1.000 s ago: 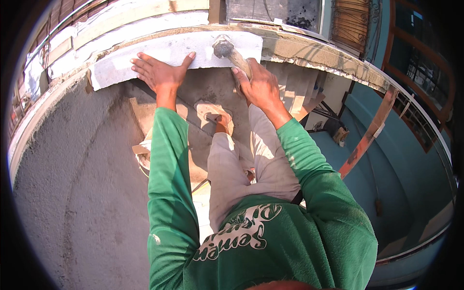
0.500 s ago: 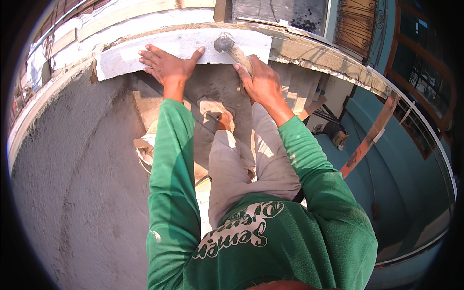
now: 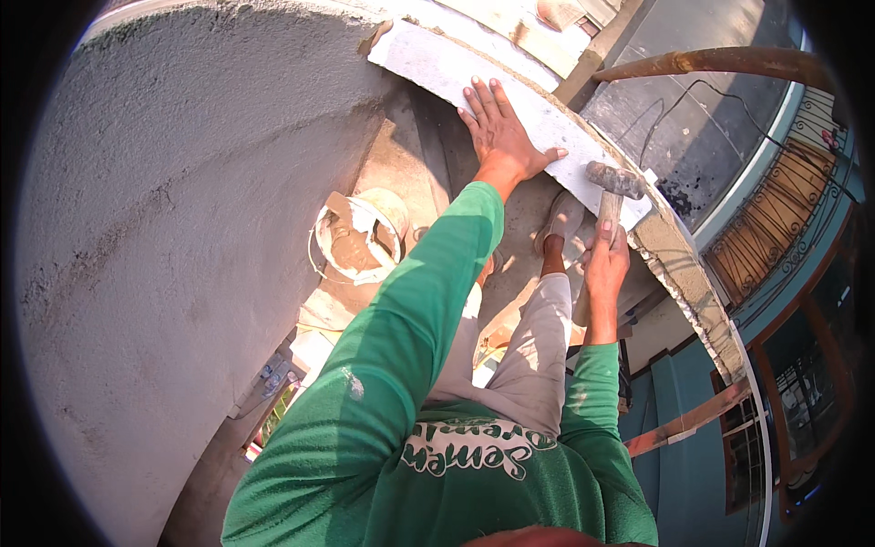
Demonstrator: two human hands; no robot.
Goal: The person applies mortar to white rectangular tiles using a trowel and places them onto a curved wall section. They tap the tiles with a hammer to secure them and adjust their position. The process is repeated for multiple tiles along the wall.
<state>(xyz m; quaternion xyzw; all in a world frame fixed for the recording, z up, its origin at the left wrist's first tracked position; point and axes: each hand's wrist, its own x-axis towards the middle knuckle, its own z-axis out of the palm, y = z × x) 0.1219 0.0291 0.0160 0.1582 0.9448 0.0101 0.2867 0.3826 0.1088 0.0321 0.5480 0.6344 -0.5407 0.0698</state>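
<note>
A long white slab (image 3: 428, 59) runs along the top of the curved wall edge. My left hand (image 3: 503, 144) lies flat on it with the fingers spread, pressing near its middle. In my right hand (image 3: 605, 264) is a hammer (image 3: 614, 180) with a stout grey head and a pale handle, which the fingers wrap round. The hammer's head is over the slab's right end; whether it touches the surface I cannot tell. Both arms are in green sleeves.
A white bucket (image 3: 394, 208) of wet grey mortar stands below, left of my legs. The rough grey wall (image 3: 182, 237) curves along the left. A rough ledge (image 3: 670, 255) continues past the slab. Beyond are a wooden pole (image 3: 711, 62), a black cable (image 3: 649, 137) and a wooden brace (image 3: 688, 419).
My view has turned, bringing the mortar bucket fully into sight. The hammer has shifted toward the slab's right end, its head now sideways. My left hand stays spread on the slab.
</note>
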